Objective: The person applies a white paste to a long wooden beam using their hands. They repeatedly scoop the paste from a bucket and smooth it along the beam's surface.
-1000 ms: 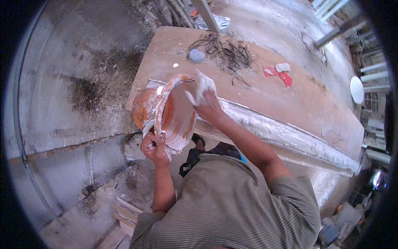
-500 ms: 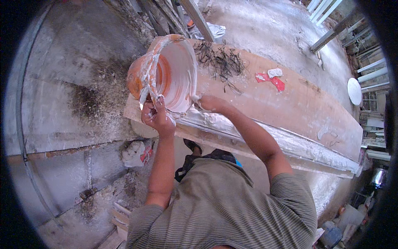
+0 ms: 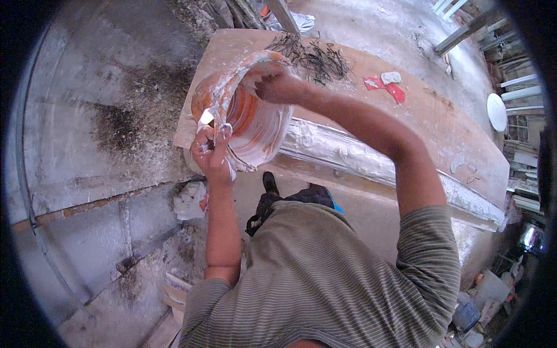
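An orange bucket, smeared with white plaster, lies tipped over the left end of the board with its mouth facing me. My left hand is closed on the near left of its rim, with plaster on the fingers. My right hand reaches inside the bucket, its fingers stretched toward the inner wall and partly lost in shade and blur. No tool shows in it. Beside the bucket, wet white plaster fills a long moulding form along the board's near edge.
The wide board carries a tangle of dark fibres or wire, a red scrap and a white lump. Wooden posts rise behind it. A stained wall stands on the left. Containers crowd the lower right.
My right hand has left the near right side of the rim and gone up into the bucket. The bucket has turned and shifted slightly right; my left hand keeps its rim.
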